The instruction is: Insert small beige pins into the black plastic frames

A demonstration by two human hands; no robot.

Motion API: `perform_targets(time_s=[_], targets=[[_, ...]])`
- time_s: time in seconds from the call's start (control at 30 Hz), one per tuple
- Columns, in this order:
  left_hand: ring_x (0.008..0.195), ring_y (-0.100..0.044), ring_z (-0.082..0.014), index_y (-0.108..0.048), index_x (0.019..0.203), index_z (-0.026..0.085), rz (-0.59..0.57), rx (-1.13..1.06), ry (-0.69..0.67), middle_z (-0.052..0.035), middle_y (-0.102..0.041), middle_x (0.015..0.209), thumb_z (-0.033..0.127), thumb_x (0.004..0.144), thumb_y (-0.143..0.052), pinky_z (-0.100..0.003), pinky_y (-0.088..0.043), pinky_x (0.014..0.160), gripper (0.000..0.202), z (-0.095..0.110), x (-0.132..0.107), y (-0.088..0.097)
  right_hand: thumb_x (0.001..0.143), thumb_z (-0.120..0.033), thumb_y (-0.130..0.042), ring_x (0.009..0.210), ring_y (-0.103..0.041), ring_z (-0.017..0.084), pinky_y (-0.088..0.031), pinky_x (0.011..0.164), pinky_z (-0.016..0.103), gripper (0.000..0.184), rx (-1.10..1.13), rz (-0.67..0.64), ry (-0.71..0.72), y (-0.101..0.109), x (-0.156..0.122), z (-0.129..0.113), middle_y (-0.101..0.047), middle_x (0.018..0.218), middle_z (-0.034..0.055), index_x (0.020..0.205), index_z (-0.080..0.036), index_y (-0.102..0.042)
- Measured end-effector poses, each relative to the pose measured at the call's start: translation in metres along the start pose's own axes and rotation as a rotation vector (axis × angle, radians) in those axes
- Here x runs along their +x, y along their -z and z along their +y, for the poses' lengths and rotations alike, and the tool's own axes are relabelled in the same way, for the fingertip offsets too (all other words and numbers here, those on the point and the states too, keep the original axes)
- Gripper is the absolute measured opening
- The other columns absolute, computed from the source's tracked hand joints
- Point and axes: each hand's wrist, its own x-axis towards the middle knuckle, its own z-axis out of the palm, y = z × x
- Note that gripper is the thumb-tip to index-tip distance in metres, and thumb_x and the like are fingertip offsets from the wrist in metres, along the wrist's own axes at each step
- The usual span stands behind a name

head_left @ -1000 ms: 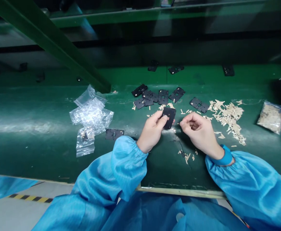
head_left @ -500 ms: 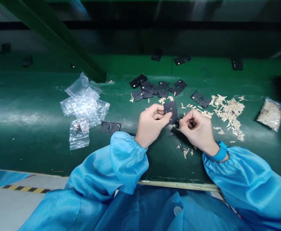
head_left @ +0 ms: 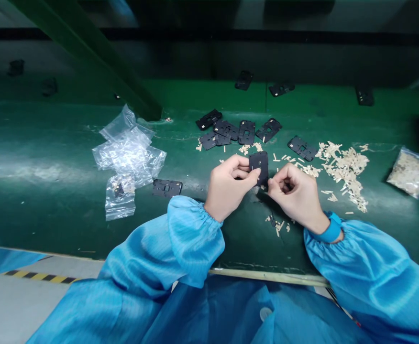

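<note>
A flat black plastic plate (head_left: pixel 259 165) with small spots on its face is gripped by my left hand (head_left: pixel 230 187), thumb across the front and fingers behind. Close to the plate's lower right edge, my right hand (head_left: pixel 294 195) is closed in a pinch; whatever lies between its fingertips is too small to make out. Pale small strips (head_left: pixel 346 167) lie in a loose heap to the right of my right hand, with a few more just below it. Similar black plates (head_left: pixel 226 129) lie in a cluster beyond my hands.
Clear plastic bags (head_left: pixel 128 150) are piled at the left, one holding small parts. A single black plate (head_left: pixel 167 188) lies near them. A filled zip bag (head_left: pixel 408 172) rests at the right. A green post (head_left: pixel 98 62) slants across the back left.
The view has shifted slightly, so the bench items appear a little further right. My left hand still holds the plate, and my right hand stays pinched near its edge.
</note>
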Motion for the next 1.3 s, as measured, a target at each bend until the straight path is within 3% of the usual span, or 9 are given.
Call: perform_targets(time_s=[0.37,0.9,1.13,1.3], targets=[[0.068,-0.07,-0.0109,-0.068,0.083,0.017,-0.008,-0.048,-0.004,-0.0005,-0.074,0.079,0.022,0.075,-0.08,-0.021,-0.058,0.066,0.015,-0.0009,0.0007,-0.0002,0.089,-0.026,-0.068,0.051,-0.048,0.011,-0.036,0.047,0.026,0.018,0.099,-0.062,-0.1,0.0039,0.001,0.0058,-0.058,0.062,-0.0021,0.076,-0.022,-0.057],[0.068,-0.07,-0.0106,-0.069,0.084,0.017,-0.013,-0.039,-0.026,-0.0005,-0.074,0.08,0.021,0.076,-0.078,-0.02,-0.057,0.064,0.013,-0.0036,-0.0006,-0.0007,0.088,-0.022,-0.069,0.05,-0.046,0.01,-0.035,0.047,0.025,0.021,-0.026,0.0,-0.017,0.0016,-0.0019,0.0008,-0.055,0.059,-0.0039,0.073,-0.022,-0.054],[0.068,-0.069,-0.0112,-0.067,0.083,0.017,-0.032,-0.105,0.003,-0.0002,-0.072,0.078,0.025,0.075,-0.081,-0.022,-0.059,0.066,0.017,-0.0029,0.0002,0.0005,0.093,-0.027,-0.066,0.05,-0.045,0.011,-0.035,0.048,0.027,0.019,-0.036,-0.041,0.006,0.005,-0.0011,0.0018,-0.055,0.062,-0.0031,0.078,-0.023,-0.056],[0.067,-0.068,-0.0112,-0.065,0.081,0.017,-0.026,-0.11,0.035,0.0002,-0.071,0.075,0.03,0.072,-0.084,-0.023,-0.059,0.064,0.024,-0.004,0.0037,0.0021,0.094,-0.028,-0.065,0.058,-0.048,0.014,-0.039,0.057,0.03,0.016,-0.22,-0.046,0.131,0.0102,0.0034,0.0017,-0.057,0.068,0.0,0.08,-0.022,-0.057]])
